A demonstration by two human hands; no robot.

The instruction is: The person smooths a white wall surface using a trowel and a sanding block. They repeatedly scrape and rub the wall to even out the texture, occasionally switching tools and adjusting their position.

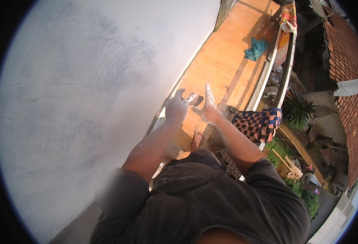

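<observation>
My left hand [177,107], dusted with white powder, is closed round a small putty knife [197,100]. Its broad dark blade points right, toward my other hand, and its handle is partly hidden by my fingers. Just to the right, my right hand [208,106] is open and holds nothing. Its fingers stretch forward with the thumb apart, near the blade, and white powder covers them too. I cannot tell whether the blade touches the right thumb. On the left rises a large whitish wall [85,101] with grey smears.
An orange wooden-looking floor [215,53] runs forward beside the wall. A teal cloth [256,49] lies on it near the railing [287,65] at the right. A checkered woven mat [258,123] hangs over the railing. Below are plants, planks [293,166] and a tiled roof [350,73].
</observation>
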